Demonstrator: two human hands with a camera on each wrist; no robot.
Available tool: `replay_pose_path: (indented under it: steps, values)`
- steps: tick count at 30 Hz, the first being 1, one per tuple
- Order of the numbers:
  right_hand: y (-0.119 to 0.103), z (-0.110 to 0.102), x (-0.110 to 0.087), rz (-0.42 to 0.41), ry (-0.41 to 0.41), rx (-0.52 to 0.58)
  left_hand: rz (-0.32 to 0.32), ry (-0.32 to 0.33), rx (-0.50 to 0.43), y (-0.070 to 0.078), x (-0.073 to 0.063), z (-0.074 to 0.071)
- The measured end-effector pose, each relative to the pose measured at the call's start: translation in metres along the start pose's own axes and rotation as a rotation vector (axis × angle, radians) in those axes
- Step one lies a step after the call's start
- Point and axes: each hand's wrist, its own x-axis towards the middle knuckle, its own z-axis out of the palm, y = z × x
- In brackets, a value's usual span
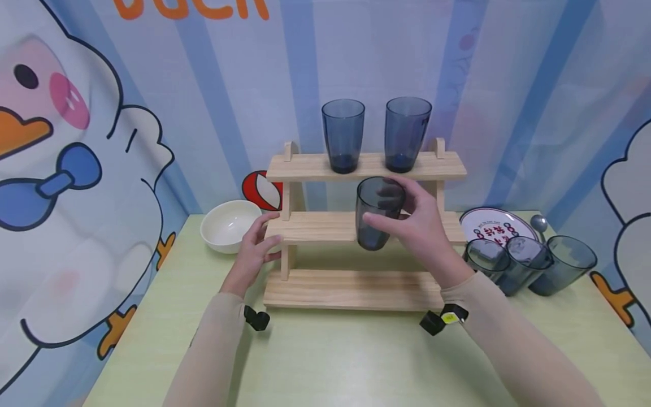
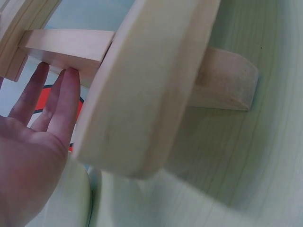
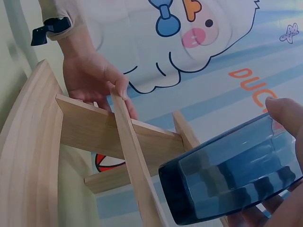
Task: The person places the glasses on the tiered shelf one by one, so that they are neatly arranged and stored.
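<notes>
A three-tier wooden shelf rack [image 1: 351, 291] stands on the table. My left hand [image 1: 252, 249] holds its left side at the middle tier; in the left wrist view its fingers [image 2: 65, 106] touch a wooden upright. With my right hand [image 1: 419, 217] I grip a blue-grey glass [image 1: 373, 226], thumb in front, fingers behind. The glass is held upright in front of the middle shelf [image 1: 315, 226]; whether its base touches the shelf cannot be told. Close up, the right wrist view shows the glass [image 3: 227, 172] beside the rack. Two similar glasses, one left [image 1: 343, 135] and one right [image 1: 408, 134], stand on the top shelf.
Three more glasses [image 1: 564, 265] stand in a row on the table to the right. Behind them are a patterned plate [image 1: 475, 217] and a metal spoon [image 1: 539, 222]. A white bowl [image 1: 231, 226] sits left of the rack. A printed duck curtain [image 1: 239, 85] hangs behind.
</notes>
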Motion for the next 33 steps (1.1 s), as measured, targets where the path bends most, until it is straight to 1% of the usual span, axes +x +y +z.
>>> replay_pose_path:
  steps: [7,11,15,18,24,33]
  values:
    - [0.004,0.013,0.021,-0.003,-0.015,0.001,0.002,0.005,-0.004,0.001,-0.001,0.0]
    - [0.007,0.019,0.029,0.005,-0.019,0.025,0.003,0.003,-0.002,0.0,-0.001,0.0]
    - [0.007,0.027,0.035,0.005,-0.007,0.011,0.0,0.005,-0.004,0.0,0.0,0.0]
    - [0.008,0.032,0.039,-0.003,-0.005,-0.003,-0.004,0.004,0.0,-0.001,0.0,0.0]
    - [0.011,0.041,0.043,-0.026,-0.02,0.005,-0.007,0.0,0.011,-0.002,0.002,0.0]
    - [0.011,0.045,0.046,0.016,-0.037,-0.02,-0.006,0.005,0.007,0.0,0.0,0.0]
